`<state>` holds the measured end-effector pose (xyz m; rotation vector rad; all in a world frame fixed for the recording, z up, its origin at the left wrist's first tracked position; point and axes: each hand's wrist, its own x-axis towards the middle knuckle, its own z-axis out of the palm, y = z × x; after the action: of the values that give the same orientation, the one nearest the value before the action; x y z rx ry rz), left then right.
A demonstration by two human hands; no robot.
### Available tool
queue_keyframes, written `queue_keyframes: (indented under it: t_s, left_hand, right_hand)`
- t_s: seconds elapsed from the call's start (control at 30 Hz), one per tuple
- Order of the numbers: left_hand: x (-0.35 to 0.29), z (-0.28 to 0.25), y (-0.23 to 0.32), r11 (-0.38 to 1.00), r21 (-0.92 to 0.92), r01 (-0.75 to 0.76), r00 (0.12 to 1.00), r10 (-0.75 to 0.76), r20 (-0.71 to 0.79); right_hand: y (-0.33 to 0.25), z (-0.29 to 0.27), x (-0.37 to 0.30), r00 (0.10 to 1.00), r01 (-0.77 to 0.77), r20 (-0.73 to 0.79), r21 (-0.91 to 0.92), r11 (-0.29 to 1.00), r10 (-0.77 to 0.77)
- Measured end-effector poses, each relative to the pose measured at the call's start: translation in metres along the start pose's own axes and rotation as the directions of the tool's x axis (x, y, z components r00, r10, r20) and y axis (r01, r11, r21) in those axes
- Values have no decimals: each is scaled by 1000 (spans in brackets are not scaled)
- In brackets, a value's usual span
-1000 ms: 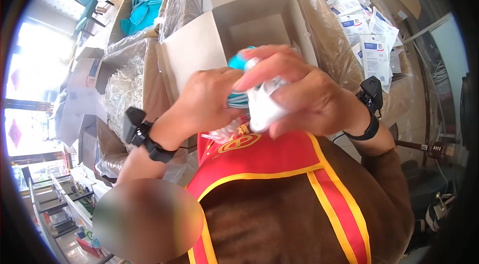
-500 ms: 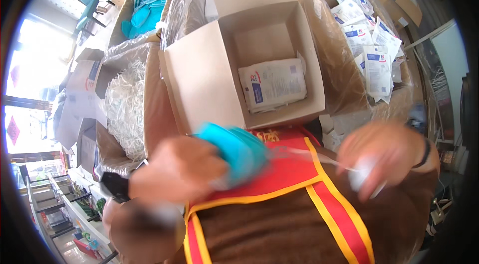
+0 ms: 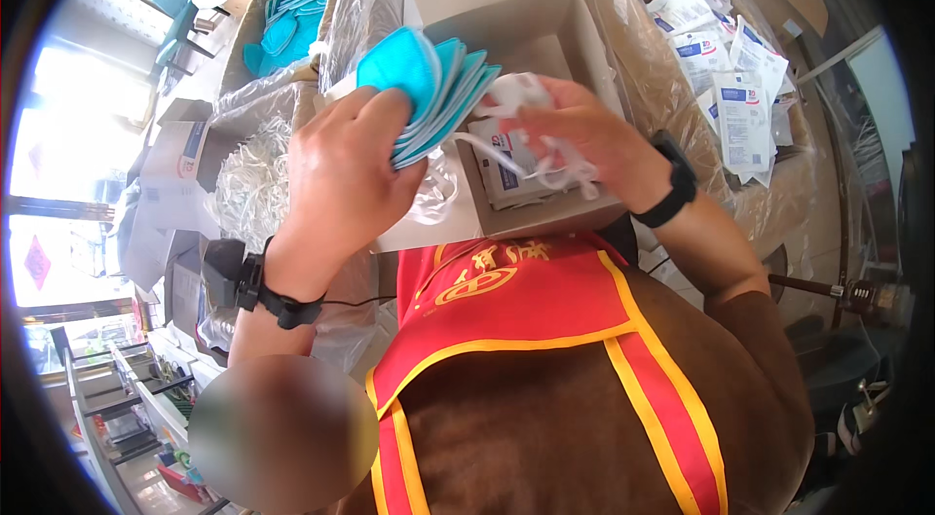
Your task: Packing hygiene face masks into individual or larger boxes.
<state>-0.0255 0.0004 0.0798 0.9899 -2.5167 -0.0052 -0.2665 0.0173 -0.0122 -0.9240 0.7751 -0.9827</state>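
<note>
My left hand (image 3: 341, 169) is closed around a fanned stack of teal folded face masks (image 3: 399, 72), held up over the near left side of an open cardboard box (image 3: 555, 221). My right hand (image 3: 589, 135) is just right of the stack, its fingers closed on a bunch of thin white cords (image 3: 570, 169). Some cord dangles below the fingers, and one strand stretches toward the masks. Inside the box lie white printed packets (image 3: 502, 174), partly hidden by the right hand and the cords.
More teal masks (image 3: 292, 23) fill a plastic-lined carton at the far left. Tangled white cords (image 3: 253, 174) sit in a carton nearer on the left. To the right, a lined carton holds several white packets (image 3: 745, 116). A shelf rack (image 3: 107, 408) stands at lower left.
Both hands have moved up and forward from near my apron to above the box. The teal masks came along in the left hand; the right hand has moved left, closer to them.
</note>
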Motion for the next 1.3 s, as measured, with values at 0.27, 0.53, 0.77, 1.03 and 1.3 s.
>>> queue_keyframes:
  t_s: [0.27,0.53,0.77,1.03,1.3]
  left_hand:
    - [-1,16,-7,998,-39,54,997,-52,52]
    - [-15,23,2,772,-610,179,966,-21,256]
    - [-61,6,-38,273,-852,446,838,-463,290]
    - [-30,62,16,0,-975,221,852,-487,193]
    - [-24,54,17,122,-966,228,948,-253,192]
  right_hand:
    - [-14,33,-10,975,-22,188,-459,888,121]
    - [-32,42,-52,908,195,405,-195,961,-102]
    - [-68,1,-102,979,166,-96,-127,978,-179]
    - [-3,15,-18,982,184,-42,50,982,-182]
    - [-10,-4,8,987,78,134,51,996,-84]
